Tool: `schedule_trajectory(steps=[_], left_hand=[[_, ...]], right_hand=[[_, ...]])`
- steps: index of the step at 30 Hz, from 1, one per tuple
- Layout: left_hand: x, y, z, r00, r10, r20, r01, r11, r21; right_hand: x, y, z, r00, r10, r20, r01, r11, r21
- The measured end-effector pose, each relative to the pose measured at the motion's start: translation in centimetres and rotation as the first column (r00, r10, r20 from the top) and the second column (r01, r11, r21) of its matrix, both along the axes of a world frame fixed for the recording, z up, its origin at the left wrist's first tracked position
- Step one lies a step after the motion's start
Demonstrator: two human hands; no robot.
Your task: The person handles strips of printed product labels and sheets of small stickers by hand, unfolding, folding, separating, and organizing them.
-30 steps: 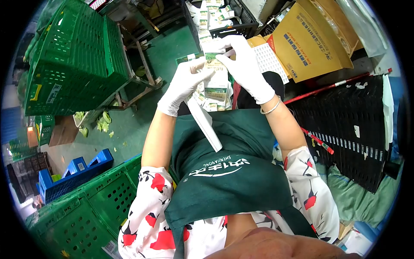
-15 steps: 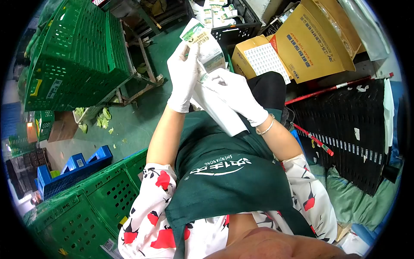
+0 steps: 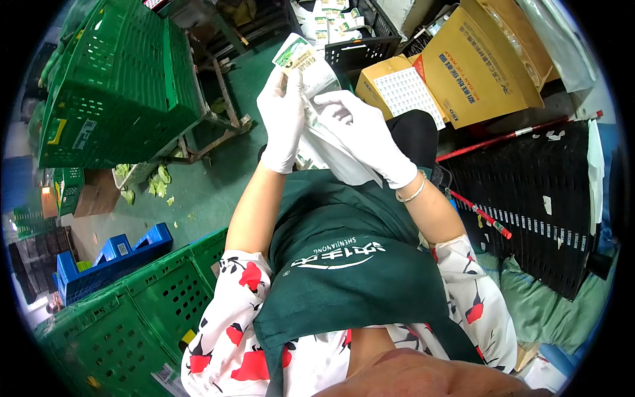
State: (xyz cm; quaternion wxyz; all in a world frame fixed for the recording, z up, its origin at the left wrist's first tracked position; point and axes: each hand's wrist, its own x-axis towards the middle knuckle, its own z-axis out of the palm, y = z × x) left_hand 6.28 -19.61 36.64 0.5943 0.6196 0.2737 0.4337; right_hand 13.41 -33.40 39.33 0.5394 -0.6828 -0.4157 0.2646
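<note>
1. Green crates [image 3: 116, 86] are standing well off to your left on a low frame, with another green crate [image 3: 135, 324] sitting nearer, beside your left sleeve.
2. A black stack [image 3: 526, 198] is standing along your right side, with a red pole [image 3: 522, 132] running along its upper edge.
3. Your green apron [image 3: 350, 278] is spreading beneath the work.
4. A yellow carton [image 3: 479, 89] is standing open ahead and to the right, beyond your right hand.
5. A dark crate [image 3: 364, 50] is holding printed packets [image 3: 322, 26] straight ahead, beyond the work.
6. The printed strip [image 3: 311, 74] is lying between your hands, its long axis slanting from upper left down to the right, towards the apron. Your left hand is nearer the printed end, your right hand nearer the white one. Whether it is all one piece, you are not showing clearly.
7. Your left hand [image 3: 283, 129] is pinching the printed part, that grip closed on it.
8. Your right hand [image 3: 370, 135] is curling over the white part and covering its middle; its fingertips are hiding, so I cannot tell how its grip stands.
9. A bracelet [image 3: 413, 190] is circling your right wrist.
</note>
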Motion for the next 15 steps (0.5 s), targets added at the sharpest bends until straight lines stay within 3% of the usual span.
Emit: schedule_trajectory(steps=[2,7,10,13,15], left_hand=[[0.21,-0.39,-0.24,0.997,0.072,-0.021,-0.069,0.990,0.122],[0.71,-0.66,-0.26,0.996,0.070,0.048,-0.074,0.995,0.074],[0.79,-0.65,-0.02,0.996,0.089,0.021,-0.091,0.988,0.128],[0.40,-0.67,0.41,0.999,0.032,0.041,-0.033,0.999,0.039],[-0.01,-0.47,0.31,0.998,0.039,-0.054,-0.036,0.998,0.057]], right_hand=[[-0.39,-0.06,-0.15,0.998,0.005,0.068,-0.003,0.999,-0.037],[-1.13,0.40,-0.76,0.937,-0.064,0.342,0.057,0.998,0.031],[-0.91,0.32,-0.13,0.945,-0.016,0.326,0.020,1.000,-0.009],[-0.73,0.40,-0.20,0.901,-0.025,0.433,0.030,1.000,-0.006],[-0.38,0.05,-0.39,0.943,-0.079,0.324,0.079,0.997,0.012]])
